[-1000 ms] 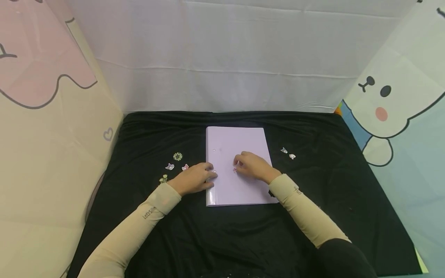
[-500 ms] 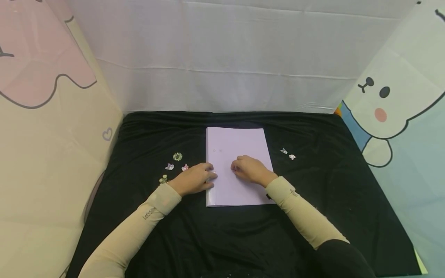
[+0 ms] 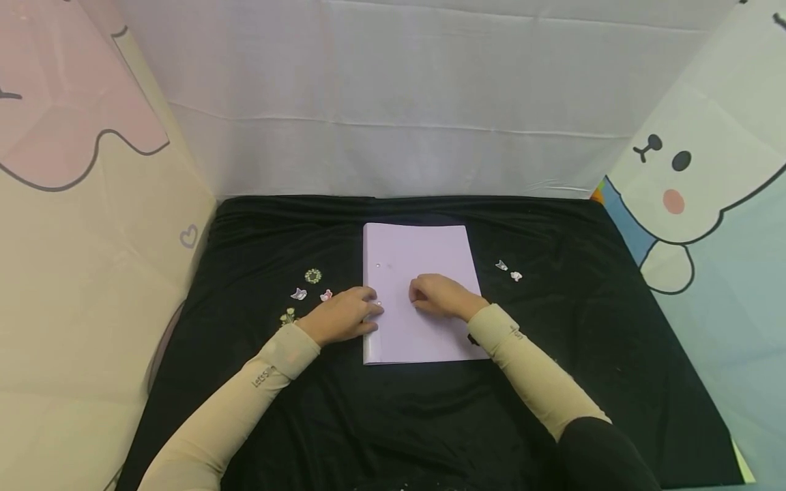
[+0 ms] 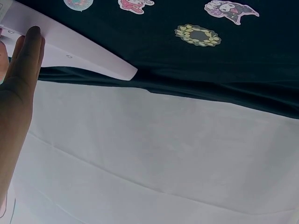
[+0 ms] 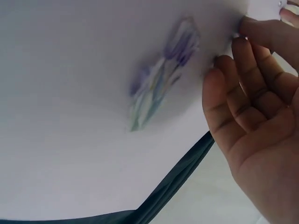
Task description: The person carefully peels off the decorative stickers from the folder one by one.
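Observation:
A lilac binder (image 3: 424,252) lies on the black cloth. My left hand (image 3: 344,316) rests on its left side, fingers spread loosely across the edge beside a small metal rivet. Over the middle of the cover, my right hand (image 3: 442,296) has its fingers bent down to the surface. In the right wrist view the thumb and index fingertips (image 5: 252,28) meet close to the cover, around a small sticker mostly hidden by them. Also on the cover in that view is a purple tulip sticker (image 5: 163,74), blurred.
Left of the binder lie a wreath sticker (image 3: 313,276), a purple cartoon sticker (image 4: 231,10), a pink cartoon sticker (image 4: 134,4) and a flower sticker (image 3: 288,316). Two small stickers (image 3: 501,265) lie to the right. A white fabric wall (image 3: 393,136) stands behind.
My right hand has come down slightly and turned over the sticker, whose edge showed earlier at the fingertips and is now covered in the head view. My left hand stays put.

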A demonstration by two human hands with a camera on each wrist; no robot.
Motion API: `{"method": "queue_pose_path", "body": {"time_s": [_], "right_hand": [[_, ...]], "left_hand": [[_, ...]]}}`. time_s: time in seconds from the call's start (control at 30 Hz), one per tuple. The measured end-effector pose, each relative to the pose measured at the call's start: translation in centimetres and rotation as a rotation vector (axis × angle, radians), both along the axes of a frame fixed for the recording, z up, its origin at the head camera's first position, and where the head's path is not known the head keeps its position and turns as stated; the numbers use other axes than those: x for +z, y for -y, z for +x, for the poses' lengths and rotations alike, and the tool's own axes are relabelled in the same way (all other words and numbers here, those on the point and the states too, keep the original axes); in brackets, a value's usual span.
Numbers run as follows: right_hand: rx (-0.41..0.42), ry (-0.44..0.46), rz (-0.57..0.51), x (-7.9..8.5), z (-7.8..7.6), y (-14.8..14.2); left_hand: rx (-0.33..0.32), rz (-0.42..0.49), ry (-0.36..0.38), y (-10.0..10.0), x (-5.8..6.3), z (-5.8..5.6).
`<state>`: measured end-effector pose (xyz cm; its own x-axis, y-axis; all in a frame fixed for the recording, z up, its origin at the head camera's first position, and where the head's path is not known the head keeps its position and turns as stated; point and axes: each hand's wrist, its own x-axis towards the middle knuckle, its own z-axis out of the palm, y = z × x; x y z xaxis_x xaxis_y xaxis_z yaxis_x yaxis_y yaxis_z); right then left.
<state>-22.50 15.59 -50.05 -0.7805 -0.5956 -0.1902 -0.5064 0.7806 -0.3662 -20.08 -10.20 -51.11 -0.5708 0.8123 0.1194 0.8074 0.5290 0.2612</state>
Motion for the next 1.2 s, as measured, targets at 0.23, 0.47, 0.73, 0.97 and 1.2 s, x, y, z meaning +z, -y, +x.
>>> {"method": "queue_pose_path", "body": {"time_s": [0.23,0.47,0.73,0.97,1.2], "right_hand": [[-0.048,0.078,-0.043,0.0,-0.3,-0.3],[-0.133,0.059,-0.073,0.4,-0.8,-1.8],[-0.289,-0.016,-0.096,0.3,-0.6,-7.6],[-0.405,-0.037,-0.044,0.4,0.4,-13.3],[-0.454,-0.04,-0.008,0.5,1.0,-16.4]], "left_hand": [[-0.002,0.002,0.009,-0.1,0.2,0.1],[-0.005,0.011,0.01,-0.1,0.0,0.1],[-0.009,0.024,0.006,0.0,0.0,0.1],[-0.015,0.012,0.008,-0.1,0.2,0.2],[0.003,-0.006,0.025,0.0,0.5,0.1]]}}
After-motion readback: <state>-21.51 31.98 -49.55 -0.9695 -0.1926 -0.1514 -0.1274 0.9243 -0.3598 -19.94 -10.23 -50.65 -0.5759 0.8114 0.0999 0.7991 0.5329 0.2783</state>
